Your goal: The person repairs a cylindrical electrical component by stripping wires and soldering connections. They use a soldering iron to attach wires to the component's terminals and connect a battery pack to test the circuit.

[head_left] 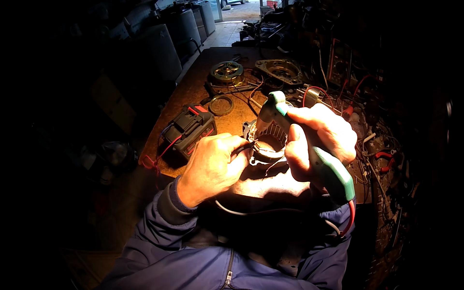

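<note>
My left hand pinches a thin dark piece, perhaps a wire or small tool, at the left rim of a round metal housing with inner slots and windings. My right hand is closed round a green hand-held tool, with red and pale cords leading from its lower end. The tool's pale front part points down over the housing's upper left; whether it touches is unclear. A black battery pack with red accents and attached wires sits left of my left hand.
The wooden bench holds a metal ring, a round slotted end cover and a flanged plate behind. At right are a meter, red-handled pliers and tangled wires. Drum-like containers stand beyond.
</note>
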The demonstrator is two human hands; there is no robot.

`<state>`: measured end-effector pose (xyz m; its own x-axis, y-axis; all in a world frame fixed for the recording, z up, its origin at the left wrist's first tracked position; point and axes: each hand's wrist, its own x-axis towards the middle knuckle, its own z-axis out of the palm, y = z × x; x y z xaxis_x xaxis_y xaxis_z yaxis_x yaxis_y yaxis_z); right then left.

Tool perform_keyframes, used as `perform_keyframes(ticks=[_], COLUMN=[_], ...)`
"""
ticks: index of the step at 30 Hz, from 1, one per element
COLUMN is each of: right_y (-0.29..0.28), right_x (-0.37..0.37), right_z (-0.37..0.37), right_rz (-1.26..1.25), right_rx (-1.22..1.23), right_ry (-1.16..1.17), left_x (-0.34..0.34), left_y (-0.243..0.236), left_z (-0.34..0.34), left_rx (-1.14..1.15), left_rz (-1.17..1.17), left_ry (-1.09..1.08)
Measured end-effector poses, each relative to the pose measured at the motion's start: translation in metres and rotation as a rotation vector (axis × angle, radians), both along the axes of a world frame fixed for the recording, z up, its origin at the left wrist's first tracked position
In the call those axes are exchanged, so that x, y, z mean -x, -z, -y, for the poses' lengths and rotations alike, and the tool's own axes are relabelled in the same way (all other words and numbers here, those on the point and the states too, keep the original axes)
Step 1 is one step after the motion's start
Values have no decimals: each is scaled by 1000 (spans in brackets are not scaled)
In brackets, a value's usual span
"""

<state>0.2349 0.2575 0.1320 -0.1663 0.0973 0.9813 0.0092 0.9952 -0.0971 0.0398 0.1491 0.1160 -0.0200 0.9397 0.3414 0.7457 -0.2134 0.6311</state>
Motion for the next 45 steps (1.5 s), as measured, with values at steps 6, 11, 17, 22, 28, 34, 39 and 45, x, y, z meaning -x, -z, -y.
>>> perform_keyframes(ticks=[6, 11, 17, 22, 28, 34, 39, 45], right_y=[-2, 0, 1, 1, 1, -1, -2, 1], right_x=[5, 5, 6, 4, 5, 4, 2, 4], right_z=[-2, -2, -3, -1, -2, 0, 0, -2], right_rz=[32, 48, 56, 83, 53, 9, 38, 63], right_rx=[3, 17, 26, 42, 32, 23, 11, 19], right_ry=[10, 12, -9, 1, -2, -7, -1, -1], left_x=[1, 0, 1, 1, 0, 1, 1, 1], left_y=[4, 0, 1, 0, 1, 2, 2, 1], left_z=[0, 0, 0, 0, 0, -1, 0, 1], left_rx=[-41, 0, 0, -3, -1, 7, 8, 7], left_rz=[17, -10, 16, 6, 6, -15, -7, -11], left_ry=[4, -5, -1, -1, -9, -16, -9, -13])
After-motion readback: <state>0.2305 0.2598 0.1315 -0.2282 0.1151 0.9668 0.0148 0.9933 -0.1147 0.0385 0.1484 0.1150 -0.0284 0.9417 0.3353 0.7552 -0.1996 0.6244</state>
